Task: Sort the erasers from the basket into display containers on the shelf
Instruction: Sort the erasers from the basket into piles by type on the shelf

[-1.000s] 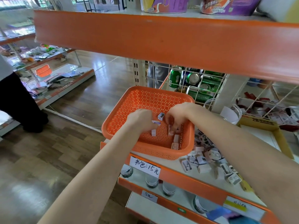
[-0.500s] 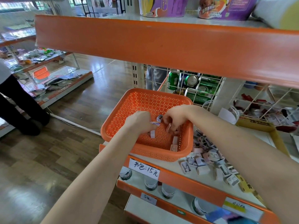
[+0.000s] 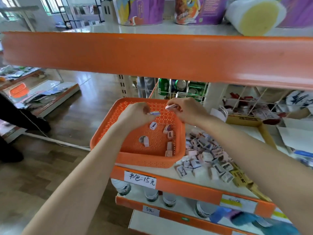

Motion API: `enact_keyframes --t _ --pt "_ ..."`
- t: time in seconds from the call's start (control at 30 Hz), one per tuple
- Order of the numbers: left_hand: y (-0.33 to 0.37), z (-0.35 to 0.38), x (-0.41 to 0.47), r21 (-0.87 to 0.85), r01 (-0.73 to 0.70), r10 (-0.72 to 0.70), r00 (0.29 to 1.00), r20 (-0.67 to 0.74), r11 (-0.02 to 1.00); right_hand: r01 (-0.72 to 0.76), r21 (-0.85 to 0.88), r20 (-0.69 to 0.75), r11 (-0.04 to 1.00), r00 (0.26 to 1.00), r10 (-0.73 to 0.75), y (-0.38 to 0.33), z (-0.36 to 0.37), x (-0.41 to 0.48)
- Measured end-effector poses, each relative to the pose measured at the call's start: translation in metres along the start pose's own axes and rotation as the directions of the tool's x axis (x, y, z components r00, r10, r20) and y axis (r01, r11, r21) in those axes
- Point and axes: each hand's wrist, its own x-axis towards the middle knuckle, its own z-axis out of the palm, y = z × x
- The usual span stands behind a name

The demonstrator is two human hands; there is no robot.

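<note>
An orange perforated basket [image 3: 108, 133] sits at the shelf's left end with several small erasers [image 3: 169, 134] loose on its floor. Above the basket, my left hand [image 3: 135, 114] pinches a white-and-blue eraser [image 3: 155, 113] at its fingertips. My right hand [image 3: 184, 110] is raised over the basket's far right corner and pinches a pink eraser [image 3: 170, 106]. To the right of the basket, a heap of erasers [image 3: 205, 156] lies on the white shelf [image 3: 171, 172].
A cardboard box [image 3: 269, 134] stands right of the heap, a clear jar [image 3: 220, 113] behind it. Wire racks hold green cans [image 3: 179, 89] at the back. The orange upper shelf edge [image 3: 152, 55] overhangs my hands. A person [image 3: 10, 119] stands at the left in the aisle.
Both hands have lifted out of the basket, each bringing up an eraser. The camera has tilted up and closer to the shelf. The person at left has stepped further left.
</note>
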Motion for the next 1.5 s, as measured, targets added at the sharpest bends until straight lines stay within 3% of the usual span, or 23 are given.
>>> enact_keyframes --t 0.1,0.33,0.47,0.6,0.73,0.97,1.13,1.3,1.5 --pt "0.041 0.004 0.007 -0.109 -0.088 0.09 0.996 0.013 0.99 -0.151 0.112 -0.103 0.982 0.981 0.162 0.018 -0.028 -0.031" --pt "0.147 0.061 0.01 -0.232 -0.274 0.315 0.935 0.165 0.933 -0.441 0.099 -0.177 0.892 0.874 0.452 0.072 -0.092 -0.129" --pt "0.204 0.1 0.003 -0.172 -0.425 0.458 0.844 0.279 0.889 -0.519 -0.012 -0.337 0.855 0.807 0.485 0.1 -0.121 -0.199" --pt "0.254 0.137 -0.016 -0.083 -0.637 0.629 0.717 0.3 0.766 -0.623 -0.042 -0.322 0.781 0.748 0.58 0.13 -0.143 -0.265" --pt "0.288 0.179 -0.034 -0.199 -0.655 0.678 0.652 0.34 0.729 -0.697 -0.047 -0.351 0.715 0.682 0.642 0.135 -0.149 -0.317" --pt "0.312 0.221 -0.059 -0.148 -0.74 0.701 0.524 0.483 0.656 -0.754 0.042 -0.36 0.656 0.601 0.714 0.135 -0.125 -0.374" --pt "0.316 0.228 -0.062 -0.113 -0.747 0.692 0.534 0.486 0.655 -0.771 -0.034 -0.39 0.636 0.596 0.702 0.138 -0.122 -0.376" --pt "0.312 0.221 -0.059 -0.126 -0.738 0.697 0.547 0.464 0.663 -0.732 -0.034 -0.417 0.681 0.629 0.656 0.135 -0.125 -0.366" --pt "0.29 0.186 -0.037 -0.151 -0.677 0.674 0.633 0.38 0.721 -0.684 0.049 -0.489 0.727 0.618 0.615 0.134 -0.139 -0.33"
